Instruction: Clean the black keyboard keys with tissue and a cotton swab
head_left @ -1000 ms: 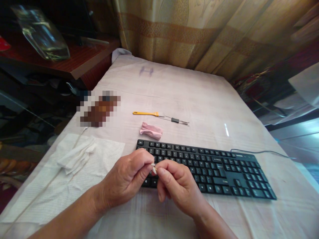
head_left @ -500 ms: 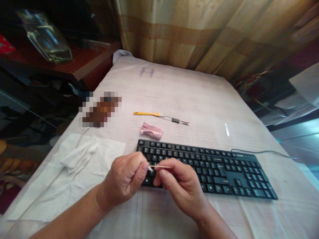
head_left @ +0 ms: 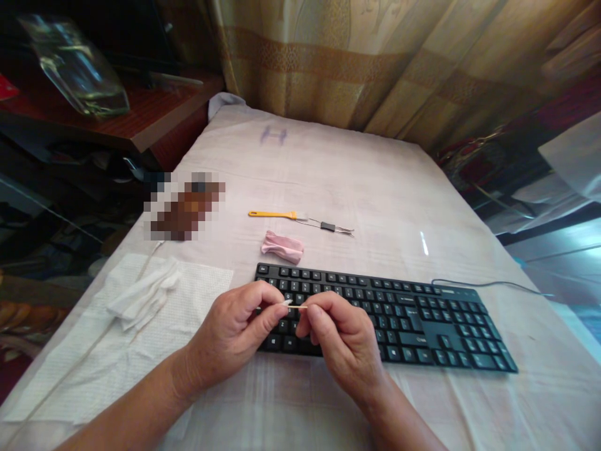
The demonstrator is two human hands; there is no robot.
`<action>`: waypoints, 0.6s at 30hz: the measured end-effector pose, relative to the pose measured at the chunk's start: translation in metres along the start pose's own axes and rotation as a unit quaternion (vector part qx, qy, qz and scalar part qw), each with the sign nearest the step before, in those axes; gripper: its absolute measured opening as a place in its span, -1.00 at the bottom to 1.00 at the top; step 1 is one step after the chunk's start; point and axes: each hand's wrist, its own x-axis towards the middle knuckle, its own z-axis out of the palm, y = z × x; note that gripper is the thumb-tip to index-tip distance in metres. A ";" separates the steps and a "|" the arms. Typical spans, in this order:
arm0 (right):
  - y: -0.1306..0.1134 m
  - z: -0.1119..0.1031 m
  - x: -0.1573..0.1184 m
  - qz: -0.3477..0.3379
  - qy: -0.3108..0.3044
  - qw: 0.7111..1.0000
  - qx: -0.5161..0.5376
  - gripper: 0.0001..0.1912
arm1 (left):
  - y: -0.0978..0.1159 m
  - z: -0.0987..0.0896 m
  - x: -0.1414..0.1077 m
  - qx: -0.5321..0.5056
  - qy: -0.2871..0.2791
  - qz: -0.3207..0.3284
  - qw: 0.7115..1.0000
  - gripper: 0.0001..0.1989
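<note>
My left hand (head_left: 235, 322) is closed, thumb against forefinger, pinching a small white wad (head_left: 287, 302) that looks like tissue or cotton. A thin wooden stick (head_left: 297, 307), much like a toothpick, spans the gap between both hands. Its right part is pinched by my right hand (head_left: 345, 338); its left end meets the wad, and the exact contact is hidden by my fingers. Both hands hover over the left half of a black keyboard (head_left: 439, 332), covering some of its keys.
Beyond the keyboard lie a folded pink cloth (head_left: 282, 247), a yellow-handled brush (head_left: 272, 215) and metal tweezers with a black grip (head_left: 327, 226). White paper towel (head_left: 206, 282) with a crumpled piece (head_left: 145, 291) is at left, near a blurred-out item (head_left: 188, 210). A cable (head_left: 493, 285) runs right.
My right thumb has come up onto the stick and less of the stick shows between my hands. The left fingers have shifted around the white wad. The view has moved slightly.
</note>
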 end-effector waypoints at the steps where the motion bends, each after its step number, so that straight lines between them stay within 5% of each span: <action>1: 0.000 0.000 0.000 0.002 -0.002 1.000 0.003 -0.77 | 0.000 0.000 0.000 -0.010 0.003 -0.009 1.000 -0.87; 7: 0.002 0.000 0.002 0.003 -0.001 1.000 0.012 -0.78 | 0.000 0.000 0.003 -0.064 0.008 -0.023 0.998 -0.92; 18: 0.003 0.001 0.001 0.011 -0.007 1.000 0.008 -0.78 | 0.004 0.001 0.001 0.085 -0.049 0.115 0.989 -0.75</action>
